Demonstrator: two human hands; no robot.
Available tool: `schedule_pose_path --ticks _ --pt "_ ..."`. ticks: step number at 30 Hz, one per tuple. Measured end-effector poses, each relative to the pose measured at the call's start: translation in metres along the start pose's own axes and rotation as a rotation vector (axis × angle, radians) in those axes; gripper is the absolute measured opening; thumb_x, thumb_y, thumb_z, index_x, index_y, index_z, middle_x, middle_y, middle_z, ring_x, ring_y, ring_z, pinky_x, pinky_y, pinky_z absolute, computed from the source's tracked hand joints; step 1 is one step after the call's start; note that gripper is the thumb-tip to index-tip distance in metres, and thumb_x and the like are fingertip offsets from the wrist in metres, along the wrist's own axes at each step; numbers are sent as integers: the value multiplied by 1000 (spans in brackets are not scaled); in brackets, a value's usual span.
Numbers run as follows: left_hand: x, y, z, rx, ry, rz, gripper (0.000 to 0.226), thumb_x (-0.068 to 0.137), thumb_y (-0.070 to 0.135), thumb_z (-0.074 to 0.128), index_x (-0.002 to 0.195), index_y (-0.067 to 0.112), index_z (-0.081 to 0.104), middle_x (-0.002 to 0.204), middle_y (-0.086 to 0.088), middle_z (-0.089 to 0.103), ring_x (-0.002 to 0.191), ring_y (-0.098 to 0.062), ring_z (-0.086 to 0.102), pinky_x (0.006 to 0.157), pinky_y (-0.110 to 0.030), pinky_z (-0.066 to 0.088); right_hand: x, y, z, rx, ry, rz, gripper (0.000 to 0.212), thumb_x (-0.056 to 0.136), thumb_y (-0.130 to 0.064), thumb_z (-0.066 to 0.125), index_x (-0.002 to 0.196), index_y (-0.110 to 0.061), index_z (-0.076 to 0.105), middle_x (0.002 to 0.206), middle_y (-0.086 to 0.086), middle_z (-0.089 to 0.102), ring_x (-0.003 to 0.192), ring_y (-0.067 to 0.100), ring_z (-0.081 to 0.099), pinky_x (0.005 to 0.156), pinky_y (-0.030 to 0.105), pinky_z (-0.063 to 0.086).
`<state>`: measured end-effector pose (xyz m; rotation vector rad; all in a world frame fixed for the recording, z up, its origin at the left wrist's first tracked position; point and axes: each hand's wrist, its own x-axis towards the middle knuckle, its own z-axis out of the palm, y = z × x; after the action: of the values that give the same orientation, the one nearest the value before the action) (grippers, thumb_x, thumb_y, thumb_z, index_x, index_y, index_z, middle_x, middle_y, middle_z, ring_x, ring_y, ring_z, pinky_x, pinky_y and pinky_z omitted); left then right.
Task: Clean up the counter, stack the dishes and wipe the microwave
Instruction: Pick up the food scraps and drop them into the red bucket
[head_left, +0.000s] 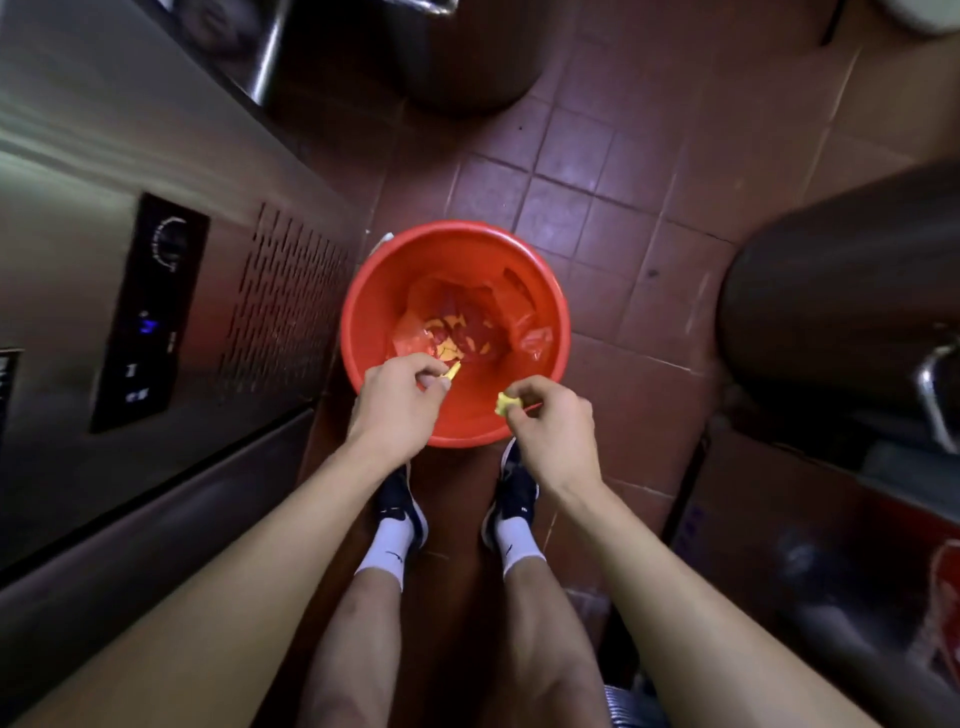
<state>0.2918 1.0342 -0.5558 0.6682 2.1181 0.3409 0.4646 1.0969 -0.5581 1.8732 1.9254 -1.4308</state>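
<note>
A red plastic bucket (374, 291) stands on the tiled floor just in front of my feet. Inside it lie a crumpled red plastic bag and yellow and red scraps (457, 338). My left hand (395, 400) hangs over the bucket's near rim and pinches a thin yellow scrap (452, 371) between thumb and fingers. My right hand (553, 431) is over the near right rim, fingers closed on a small crumpled yellow piece (505, 403).
A stainless steel appliance (171, 312) with a black control panel and vent slots runs along the left. A round metal bin (467, 57) stands beyond the bucket. On the right is a large dark metal pot (841, 291) above a shelf. Red floor tiles (613, 171) lie between.
</note>
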Motion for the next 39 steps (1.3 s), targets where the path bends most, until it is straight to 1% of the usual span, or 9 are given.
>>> schedule_pose_path --ticks 5,10,13,17,20,21,25,31,39 --pt "43 -12 32 -44 23 -57 10 89 25 69 96 28 75 82 14 69 79 -12 65 74 -21 46 45 15 24 -38 -21 15 7 88 -24 66 92 -28 69 86 -13 69 78 11 63 73 32 52" --pt "79 -21 55 -45 13 -31 5 88 26 70 91 29 74 76 15 67 70 1 59 65 -17 42 83 29 52 -102 -44 2 11 89 -22 63 97 -28 68 91 -8 70 84 18 64 75 32 53" --pt "96 -27 58 -45 21 -36 4 88 28 71 91 29 74 77 12 68 70 1 60 56 -3 35 96 36 65 -105 -36 -4 12 88 -20 63 96 -28 69 92 -8 71 85 18 66 76 36 56" --pt "106 -34 61 -21 -27 -48 9 89 31 70 95 28 76 88 15 71 78 -3 63 71 -13 44 104 46 74 -72 -53 29 12 91 -25 63 100 -27 69 99 -8 72 92 18 67 83 36 56" --pt "103 -39 62 13 -49 -63 7 91 31 67 88 31 73 83 19 67 73 5 57 61 -2 35 101 48 74 -54 -85 38 19 93 -29 60 111 -27 68 107 -3 72 100 20 67 91 37 54" --pt "100 -40 62 27 -63 -60 7 92 31 66 88 32 72 83 19 66 77 4 58 65 -3 37 99 48 72 -55 -94 38 22 94 -29 59 114 -27 67 111 -2 72 104 21 66 93 38 54" --pt "86 -36 54 126 -127 -22 11 93 32 62 100 33 71 96 13 67 101 -15 62 93 -26 47 91 43 60 -89 -135 46 26 96 -30 56 120 -27 65 120 1 69 107 24 65 95 42 54" --pt "55 -17 27 397 -206 111 26 95 38 55 119 36 63 125 2 66 115 -30 61 97 -40 49 71 18 28 -194 -183 1 30 97 -30 55 125 -26 63 125 4 67 110 26 64 95 44 54" --pt "-13 31 -43 533 -228 168 34 96 41 51 128 34 57 133 -4 61 121 -32 57 98 -45 50 13 -43 -41 -334 -235 -99 31 95 -29 54 124 -24 64 125 10 67 111 31 63 95 45 53"
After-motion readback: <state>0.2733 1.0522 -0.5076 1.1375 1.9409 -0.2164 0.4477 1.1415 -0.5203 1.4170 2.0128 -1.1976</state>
